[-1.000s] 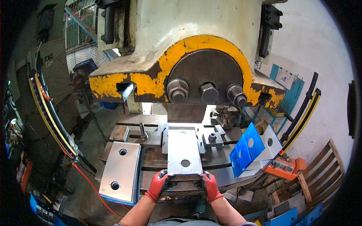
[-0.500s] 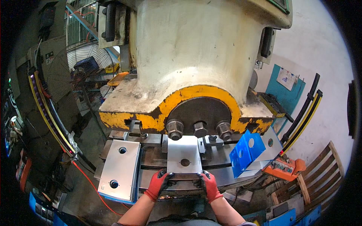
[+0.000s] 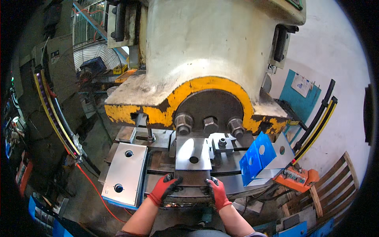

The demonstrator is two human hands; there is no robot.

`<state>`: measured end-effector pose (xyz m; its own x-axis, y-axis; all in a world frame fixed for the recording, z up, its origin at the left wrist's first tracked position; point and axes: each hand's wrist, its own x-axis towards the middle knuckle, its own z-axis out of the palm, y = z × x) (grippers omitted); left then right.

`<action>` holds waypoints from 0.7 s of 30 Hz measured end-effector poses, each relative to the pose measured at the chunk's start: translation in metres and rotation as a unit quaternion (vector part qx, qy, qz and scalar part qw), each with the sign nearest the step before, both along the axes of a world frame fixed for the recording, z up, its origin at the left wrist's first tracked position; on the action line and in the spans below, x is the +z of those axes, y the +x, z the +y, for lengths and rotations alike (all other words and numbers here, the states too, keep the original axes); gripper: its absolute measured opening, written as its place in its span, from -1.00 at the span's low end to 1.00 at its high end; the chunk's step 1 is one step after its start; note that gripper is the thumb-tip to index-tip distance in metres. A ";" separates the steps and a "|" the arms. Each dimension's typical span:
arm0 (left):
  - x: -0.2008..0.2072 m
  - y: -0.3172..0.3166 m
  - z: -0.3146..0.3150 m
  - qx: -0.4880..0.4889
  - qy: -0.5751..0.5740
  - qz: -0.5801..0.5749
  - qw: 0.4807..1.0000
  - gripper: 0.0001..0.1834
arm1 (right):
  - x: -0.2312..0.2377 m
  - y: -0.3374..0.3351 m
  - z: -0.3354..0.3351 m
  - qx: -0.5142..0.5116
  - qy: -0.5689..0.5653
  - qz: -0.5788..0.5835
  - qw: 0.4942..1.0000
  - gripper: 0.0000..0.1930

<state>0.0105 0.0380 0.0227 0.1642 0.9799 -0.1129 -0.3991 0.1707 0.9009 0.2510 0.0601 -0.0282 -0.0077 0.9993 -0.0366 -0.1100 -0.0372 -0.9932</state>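
Observation:
A bare metal sheet (image 3: 193, 152) with a round hole near its front edge lies on the dark die block (image 3: 192, 177) under the press ram (image 3: 209, 108). My left hand (image 3: 166, 189), in a red glove with dark fingers, is at the left front of the block, short of the sheet. My right hand (image 3: 217, 193), gloved alike, is at the right front. Both hands are apart from the sheet, thumbs and fingers parted, with nothing seen in them. Some fingertips are hard to make out against the dark metal.
Left of the die lies a stack of metal plates (image 3: 125, 170) with two holes. A bent blue-coated part (image 3: 258, 156) stands at the right, before an orange control box (image 3: 298, 178). A clamp block (image 3: 222, 143) sits beside the sheet. Yellow-edged upright bars (image 3: 55, 114) flank the press.
The sheet has slid away from me, deeper under the ram, and my hands have come off its near edge. The ram appears higher, showing more of the clamps. The view has shifted slightly.

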 end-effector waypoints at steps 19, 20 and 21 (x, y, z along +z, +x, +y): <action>0.007 0.009 0.013 -0.001 -0.091 0.129 0.988 -0.65 | 0.011 0.003 -0.007 -0.031 0.045 0.089 0.995 -0.70; -0.005 0.002 0.004 -0.025 -0.092 0.074 0.993 -0.63 | 0.011 0.002 -0.008 -0.024 0.047 0.166 0.985 -0.69; -0.017 -0.003 -0.009 -0.033 -0.048 0.093 0.994 -0.63 | 0.005 0.003 -0.007 -0.003 0.067 0.227 0.971 -0.68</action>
<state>0.0072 0.0289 0.0053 0.1958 0.9508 -0.2402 -0.2123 0.2802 0.9362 0.2545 0.0533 -0.0227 0.0132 0.9950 0.0991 -0.5385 0.0906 -0.8378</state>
